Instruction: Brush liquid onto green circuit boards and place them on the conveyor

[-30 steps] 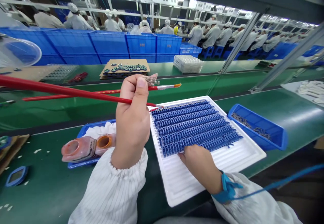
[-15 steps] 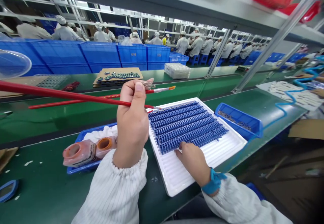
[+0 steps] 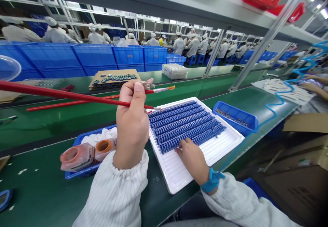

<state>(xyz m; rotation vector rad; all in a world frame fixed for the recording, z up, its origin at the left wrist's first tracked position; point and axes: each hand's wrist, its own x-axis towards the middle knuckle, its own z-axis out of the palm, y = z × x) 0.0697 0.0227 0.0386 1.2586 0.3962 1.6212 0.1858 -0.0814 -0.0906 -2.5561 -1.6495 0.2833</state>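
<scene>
My left hand (image 3: 133, 128) is raised beside the tray, its fingers closed around two red-handled paintbrushes (image 3: 64, 92). A small coiled metal piece like a spring (image 3: 148, 84) sticks out beyond its thumb and fingertips. One brush has orange-tipped bristles; the other's tip points toward the tray. My right hand (image 3: 193, 160) rests at the near edge of several rows of small blue clip-like parts (image 3: 184, 128) on a white ribbed tray (image 3: 176, 179). Its fingers are curled together at the nearest row, and whatever they grip is hidden.
Two orange-stained bottles (image 3: 77, 157) and white cloth sit in a blue bin (image 3: 70, 175) at left. Right of the tray stands a blue bin (image 3: 248, 124) of small pieces. A blue coiled hose (image 3: 271, 109) crosses the bench's right side. Metal posts (image 3: 266, 35) hold an overhead shelf.
The whole view has shifted slightly, so the bench and tray appear a little further left. Both hands keep nearly the same pose, and the left still grips the brushes and coiled piece.
</scene>
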